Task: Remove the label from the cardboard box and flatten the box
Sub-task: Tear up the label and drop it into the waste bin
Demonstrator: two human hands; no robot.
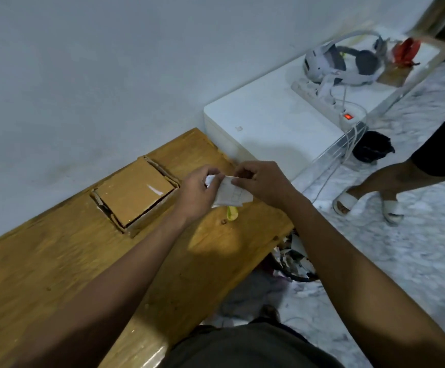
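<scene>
Both hands hold the peeled white paper label above the wooden desk's far right end.

The left hand (pixel 197 193) and right hand (pixel 260 180) each pinch the crumpled white paper label (pixel 230 195) between curled fingers; the square brown cardboard box (pixel 135 193) lies on the varnished wooden desk (pixel 57 261) near its back edge, left of the hands.

Bare wooden table (pixel 57 261) before the cardboard box (pixel 135 192); wall (pixel 83 75) close behind.
</scene>
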